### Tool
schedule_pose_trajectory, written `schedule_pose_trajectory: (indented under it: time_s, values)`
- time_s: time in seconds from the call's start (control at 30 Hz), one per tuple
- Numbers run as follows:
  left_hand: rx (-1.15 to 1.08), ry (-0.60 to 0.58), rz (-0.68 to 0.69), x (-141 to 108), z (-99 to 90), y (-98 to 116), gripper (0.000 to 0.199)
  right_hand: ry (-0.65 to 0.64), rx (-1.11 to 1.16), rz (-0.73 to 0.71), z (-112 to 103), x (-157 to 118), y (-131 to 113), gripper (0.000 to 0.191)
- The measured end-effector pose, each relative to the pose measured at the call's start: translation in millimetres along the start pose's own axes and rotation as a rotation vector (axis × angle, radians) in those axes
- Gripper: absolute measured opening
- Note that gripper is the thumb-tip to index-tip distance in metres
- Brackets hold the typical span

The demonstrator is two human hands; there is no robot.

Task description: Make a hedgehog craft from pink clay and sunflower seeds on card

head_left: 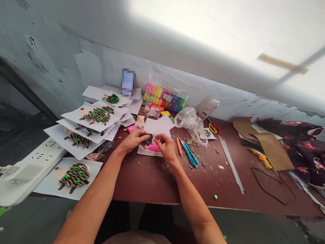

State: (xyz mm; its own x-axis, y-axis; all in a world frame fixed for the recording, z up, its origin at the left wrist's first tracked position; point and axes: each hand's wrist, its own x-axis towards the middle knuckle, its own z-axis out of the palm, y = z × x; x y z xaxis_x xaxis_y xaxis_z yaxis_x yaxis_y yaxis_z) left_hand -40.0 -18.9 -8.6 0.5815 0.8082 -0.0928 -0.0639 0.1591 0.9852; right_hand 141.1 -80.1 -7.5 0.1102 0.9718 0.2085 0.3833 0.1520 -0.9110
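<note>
My left hand (134, 141) is closed on a dark lump (147, 140) that looks like modelling clay, thumb on top. Close beside it, my right hand (167, 146) has its fingertips pinched together; whatever they hold is too small to make out. Beneath both hands lies a white sheet (142, 151) bearing a bright pink shape (154, 147), partly hidden by the fingers. A blank white sheet (158, 124) lies just behind. To the right of my right hand are an orange pen (179, 147), a blue cutter (190, 154) and scattered sunflower seeds (191, 141).
Stacked paper sheets with seed-covered hedgehogs (98, 115) stand at left, near a white power strip (30, 169). Behind are a phone (128, 82), a pack of coloured clay (166, 97) and a plastic bag (189, 120). Scissors (214, 127), glue sticks (231, 164) and a yellow glue gun (262, 158) lie right.
</note>
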Motion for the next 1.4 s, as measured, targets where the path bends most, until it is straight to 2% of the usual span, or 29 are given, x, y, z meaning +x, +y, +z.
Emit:
schedule_pose_trajectory:
  time_s: [0.13, 0.3, 0.67, 0.8, 0.97, 1.1, 1.23, 1.4]
  values:
    - [-0.012, 0.038, 0.009, 1, -0.4, -1, 0.046, -0.008, 0.027, 0.018, 0, 0, 4, 0.019]
    - [-0.047, 0.045, -0.004, 0, 2.4, 0, 0.046, 0.004, 0.037, -0.028, 1, -1, 7, 0.017]
    - [-0.07, 0.025, -0.019, 4, 7.2, -7, 0.047, 0.059, -0.16, -0.264, 0, -2, 3, 0.008]
    - [-0.072, 0.039, -0.016, 5, 9.6, -9, 0.049, 0.069, -0.222, -0.3, 2, -3, 2, 0.008]
    - [-0.072, 0.061, -0.006, 4, 11.4, -3, 0.047, 0.098, -0.209, -0.278, 4, -4, -1, 0.008]
    - [-0.083, 0.124, -0.001, 1, 9.2, 2, 0.046, 0.156, -0.028, -0.194, 2, -1, -3, 0.005]
    - [-0.083, 0.156, -0.003, 1, 7.4, 3, 0.045, 0.105, 0.115, -0.129, -2, 3, -5, 0.016]
    - [-0.074, 0.215, 0.026, 3, 4.3, 2, 0.045, 0.046, 0.08, -0.1, -6, 2, -7, 0.012]
